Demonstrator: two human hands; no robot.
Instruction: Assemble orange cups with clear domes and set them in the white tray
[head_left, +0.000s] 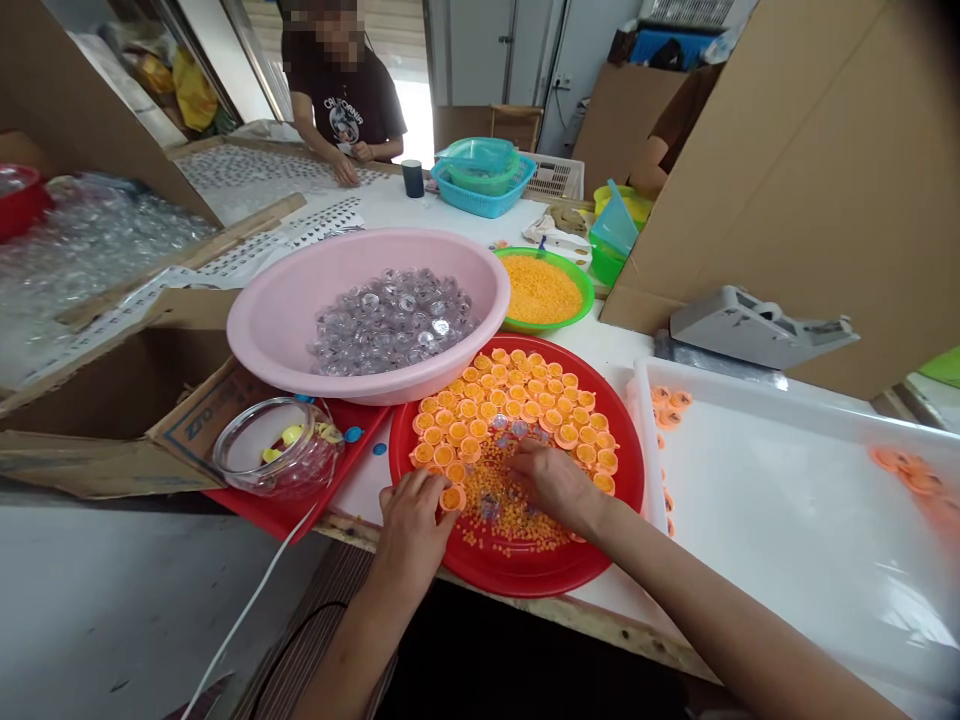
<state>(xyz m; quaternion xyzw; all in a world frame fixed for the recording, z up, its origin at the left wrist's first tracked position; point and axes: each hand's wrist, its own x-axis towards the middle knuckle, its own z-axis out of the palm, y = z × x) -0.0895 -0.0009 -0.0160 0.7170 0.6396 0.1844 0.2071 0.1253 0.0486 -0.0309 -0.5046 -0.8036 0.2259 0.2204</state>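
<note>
My left hand (417, 525) pinches a small round orange cup (452, 498) at the left front of a red tray (517, 580). The cup looks filled with yellow-orange bits. My right hand (551, 480) reaches into the middle of that tray, fingers drawn together over loose orange pellets (517, 530); whatever the fingertips hold is hidden. Many more filled orange cups (487, 410) lie packed across the back and sides of the tray. A few clear plastic pieces (491, 508) sit among the pellets.
Behind the tray stand a pink basin (255, 340) of clear plastic pieces and a green bowl (589, 290) of orange pellets. A white tray (765, 430) lies right, a cardboard box (112, 400) and clear jar (262, 450) left. Another person (349, 110) works across the table.
</note>
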